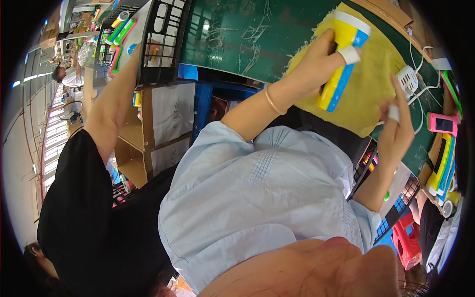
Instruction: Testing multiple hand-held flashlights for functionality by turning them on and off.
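Observation:
My left hand (326,59) is closed around a yellow and blue flashlight (341,76) with a wide white-rimmed head. The flashlight is tilted, its head pointing away from me, above a yellow cloth (380,64) on the green table. White tape wraps the left thumb. To the right, my right hand (396,121) is raised by the cloth's right edge, slightly blurred. Its fingers are apart, one stretched upward, and one has white tape. Close to it are a white multi-port charger (407,80) and white cables (421,94); whether the hand touches a cable is unclear.
A black crate (161,42) stands at the table's left, where a co-worker's arm (111,109) reaches among colourful flashlights (120,30). Cardboard boxes (133,133) sit below. At right are a pink device with a screen (443,123), more flashlights (442,166) and a red stool (406,242).

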A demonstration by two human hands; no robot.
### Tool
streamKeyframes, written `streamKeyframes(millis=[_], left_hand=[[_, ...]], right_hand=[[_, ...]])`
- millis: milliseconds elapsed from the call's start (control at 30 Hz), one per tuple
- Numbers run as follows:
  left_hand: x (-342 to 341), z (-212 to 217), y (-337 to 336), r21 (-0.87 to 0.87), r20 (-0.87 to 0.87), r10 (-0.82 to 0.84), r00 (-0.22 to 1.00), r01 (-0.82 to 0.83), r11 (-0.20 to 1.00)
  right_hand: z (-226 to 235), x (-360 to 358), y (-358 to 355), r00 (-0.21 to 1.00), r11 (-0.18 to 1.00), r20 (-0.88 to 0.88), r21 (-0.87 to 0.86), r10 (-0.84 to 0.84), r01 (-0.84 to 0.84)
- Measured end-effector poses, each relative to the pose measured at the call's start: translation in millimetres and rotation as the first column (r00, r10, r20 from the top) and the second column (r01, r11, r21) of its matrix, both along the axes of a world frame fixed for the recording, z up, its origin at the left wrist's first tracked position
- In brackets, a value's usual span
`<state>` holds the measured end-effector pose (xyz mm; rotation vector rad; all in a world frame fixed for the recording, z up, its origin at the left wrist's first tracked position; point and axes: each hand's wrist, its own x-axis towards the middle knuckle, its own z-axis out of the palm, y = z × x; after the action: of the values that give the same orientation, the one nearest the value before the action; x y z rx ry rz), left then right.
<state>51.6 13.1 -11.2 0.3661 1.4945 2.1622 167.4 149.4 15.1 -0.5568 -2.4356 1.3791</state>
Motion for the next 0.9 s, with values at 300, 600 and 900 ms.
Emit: streamKeyframes(millis=[300, 600, 900], left_hand=[[4.9, 11.3, 25.6, 0.104, -0.175, 0.206, 0.963, -0.190, 0.976], [-9.9, 7.0, 20.0, 0.412, 0.045, -0.086, 0.995, 0.060, 0.909], [-7.5, -16.0, 4.9, 0.608, 0.193, -0.369, 0.909, 0.184, 0.772]], right_hand=[[-51.8, -23.1, -3.4, 0.927, 0.792, -0.122, -0.487, 0.355, -0.368], [-45.6, -31.0, -11.1, 0.907, 0.758, -0.134, -0.508, 0.400, -0.410], [-28.0, -17.7, -22.5, 0.947, 0.901, -0.318, 0.422, 0.043, 0.100]])
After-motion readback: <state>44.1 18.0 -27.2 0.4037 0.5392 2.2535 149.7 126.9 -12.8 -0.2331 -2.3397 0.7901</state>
